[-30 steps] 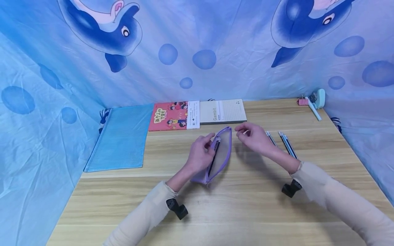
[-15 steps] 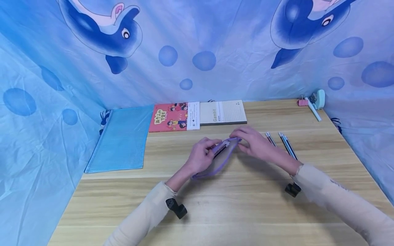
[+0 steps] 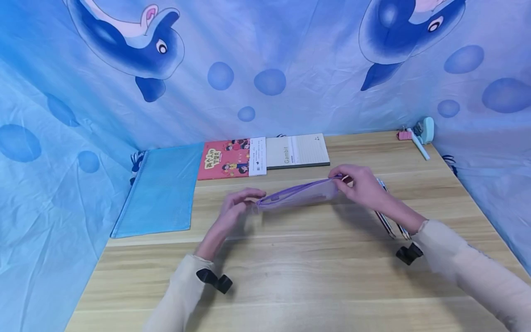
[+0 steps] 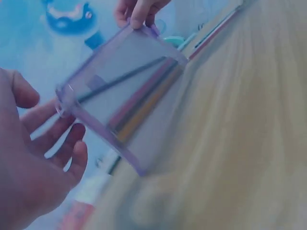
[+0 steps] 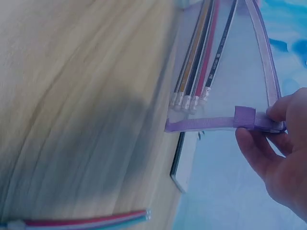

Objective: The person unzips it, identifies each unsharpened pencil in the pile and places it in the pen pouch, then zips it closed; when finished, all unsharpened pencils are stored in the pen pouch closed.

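Observation:
A see-through pencil case (image 3: 300,196) with purple edging hangs lengthwise between both hands, its zip side up and partly gaping. My right hand (image 3: 362,188) pinches its right upper corner, beside a small purple tab (image 5: 245,116) in the right wrist view. At the opposite end is my left hand (image 3: 230,207), its fingers loosely spread near the corner. In the left wrist view the left thumb stands apart from the case; whether the fingertips touch it, I cannot tell. Several pencils (image 5: 199,62) lie inside along the bottom, one of them slanting.
Loose pencils (image 3: 386,223) lie on the wooden table (image 3: 290,276) under the right forearm. At the back are a red book (image 3: 224,161) and a notebook (image 3: 298,150); a blue mesh pouch (image 3: 159,189) is left. Small stationery (image 3: 419,140) sits at the far right.
The right hand came to the case, took its corner and drew it rightward. The case has turned from slanted to nearly crosswise. My left hand has loosened and shifted left.

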The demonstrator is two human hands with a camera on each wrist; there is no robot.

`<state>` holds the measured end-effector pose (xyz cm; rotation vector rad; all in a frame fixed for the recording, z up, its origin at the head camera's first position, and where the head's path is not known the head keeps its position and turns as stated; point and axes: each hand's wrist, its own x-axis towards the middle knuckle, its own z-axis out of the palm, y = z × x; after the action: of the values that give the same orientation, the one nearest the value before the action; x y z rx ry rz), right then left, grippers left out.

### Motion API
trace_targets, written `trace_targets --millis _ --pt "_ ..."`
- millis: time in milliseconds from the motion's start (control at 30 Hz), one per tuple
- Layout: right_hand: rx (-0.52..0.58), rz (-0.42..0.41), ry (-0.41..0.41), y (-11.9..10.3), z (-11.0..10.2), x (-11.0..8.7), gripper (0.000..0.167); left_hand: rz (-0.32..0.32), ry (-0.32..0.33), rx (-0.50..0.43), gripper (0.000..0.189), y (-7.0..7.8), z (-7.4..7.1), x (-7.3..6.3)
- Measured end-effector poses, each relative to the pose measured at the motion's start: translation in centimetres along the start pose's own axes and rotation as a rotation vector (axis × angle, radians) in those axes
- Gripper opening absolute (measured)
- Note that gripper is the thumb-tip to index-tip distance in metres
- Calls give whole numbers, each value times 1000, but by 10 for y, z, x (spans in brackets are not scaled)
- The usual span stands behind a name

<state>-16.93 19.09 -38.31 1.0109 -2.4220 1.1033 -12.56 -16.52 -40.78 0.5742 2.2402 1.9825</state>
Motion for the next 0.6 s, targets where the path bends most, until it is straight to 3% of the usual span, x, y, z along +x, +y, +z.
trace_targets --millis 133,400,500,600 --pt "10 92 -19 4 -6 -1 16 -14 -30 -61 48 -15 4 -6" --pt "75 256 -120 8 -13 -1 11 -148 140 -93 34 -29 22 2" --pt "-4 206 -158 5 -13 1 16 -182 199 -107 27 -33 27 4" --pt "-146 78 -181 -12 -4 10 29 -197 250 -94 23 -33 29 5"
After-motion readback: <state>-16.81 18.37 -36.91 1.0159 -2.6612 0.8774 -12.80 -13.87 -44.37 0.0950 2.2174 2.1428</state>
